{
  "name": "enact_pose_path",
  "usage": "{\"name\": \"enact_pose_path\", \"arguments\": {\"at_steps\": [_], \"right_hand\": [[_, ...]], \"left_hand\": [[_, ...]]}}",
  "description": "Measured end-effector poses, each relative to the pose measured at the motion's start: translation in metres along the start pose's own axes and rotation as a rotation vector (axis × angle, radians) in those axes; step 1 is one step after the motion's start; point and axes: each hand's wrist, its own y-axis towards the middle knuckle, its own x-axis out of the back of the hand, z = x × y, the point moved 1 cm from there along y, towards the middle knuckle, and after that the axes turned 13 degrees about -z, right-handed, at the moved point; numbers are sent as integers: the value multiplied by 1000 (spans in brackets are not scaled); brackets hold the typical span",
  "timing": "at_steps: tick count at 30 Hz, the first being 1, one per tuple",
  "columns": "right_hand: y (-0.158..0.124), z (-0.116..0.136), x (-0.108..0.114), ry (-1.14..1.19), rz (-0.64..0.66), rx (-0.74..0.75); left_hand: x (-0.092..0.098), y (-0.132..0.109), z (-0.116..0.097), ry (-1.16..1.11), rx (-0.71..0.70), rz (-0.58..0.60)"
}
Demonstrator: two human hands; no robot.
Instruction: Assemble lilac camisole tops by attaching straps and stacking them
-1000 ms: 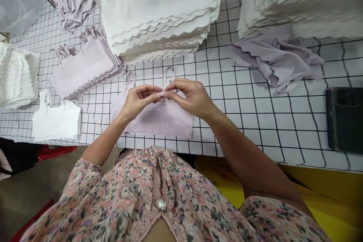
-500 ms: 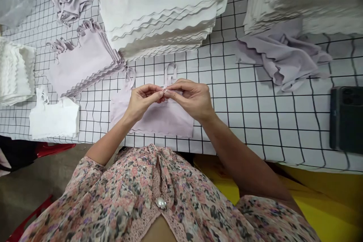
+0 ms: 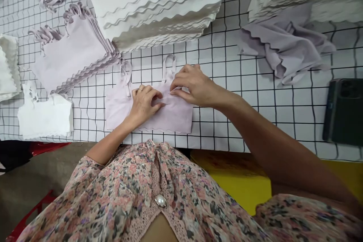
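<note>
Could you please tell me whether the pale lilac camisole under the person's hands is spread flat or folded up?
Spread flat: the camisole lies on the grid-lined table, with its straps and scalloped hem showing.

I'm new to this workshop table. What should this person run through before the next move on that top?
Lilac camisole lying flat on the grid-printed table: ok.
Two straps free of the hands: ok.
Left hand resting on the fabric: ok.
Ring on that hand kept off the fabric: not ok, it sits close and might snag.
Small pale bit at the right hand, what it is: cannot tell.
Phone away from the camisole: ok.
</note>
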Motion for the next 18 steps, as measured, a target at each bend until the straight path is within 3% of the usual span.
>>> {"name": "enact_pose_path", "arguments": {"at_steps": [8,18], "right_hand": [[7,-5,-18,-27,135,111],[11,4,3,28,300,159]], "left_hand": [[-5,1,2,-51,7,35],[-7,2,2,-120,-19,76]]}}
